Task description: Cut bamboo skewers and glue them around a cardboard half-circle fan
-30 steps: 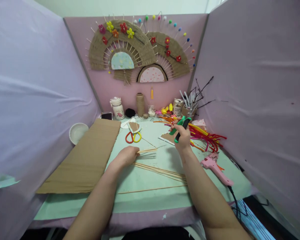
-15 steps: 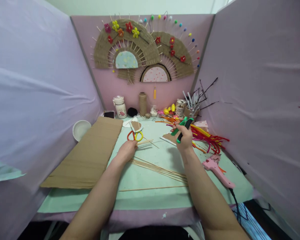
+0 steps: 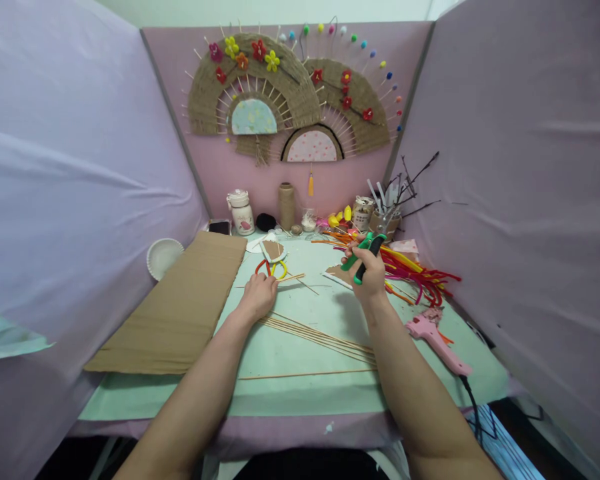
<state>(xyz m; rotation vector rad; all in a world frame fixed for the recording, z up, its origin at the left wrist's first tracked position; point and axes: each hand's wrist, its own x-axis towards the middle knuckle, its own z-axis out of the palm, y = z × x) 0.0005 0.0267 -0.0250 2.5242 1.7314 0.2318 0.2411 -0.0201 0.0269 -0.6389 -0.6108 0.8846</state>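
Presently, a pair of green-and-black pliers (image 3: 375, 248) is grasped in the right hand (image 3: 371, 273) and held above the tabletop (image 3: 290, 399). The left hand (image 3: 259, 296) is lowered, palm down, and thin wooden sticks (image 3: 294, 277) are seen projecting from its far edge toward the right; whether these are gripped or merely touched cannot be told, as the underside is hidden. Scissors (image 3: 280, 268) with one red and one yellow loop are located just beyond the left hand. A row of longer sticks (image 3: 320, 335) is laid on the near side of both hands, partly covered at its right end by the right forearm (image 3: 405, 373). A single stick (image 3: 307, 375) is noted nearer the body. To the left of the left hand, a sheet of brown cardboard (image 3: 175, 303) is found. Right of the right hand, colored pipe cleaners (image 3: 420, 267) are heaped, and a pink glue gun (image 3: 440, 347) is placed nearer the body than these.
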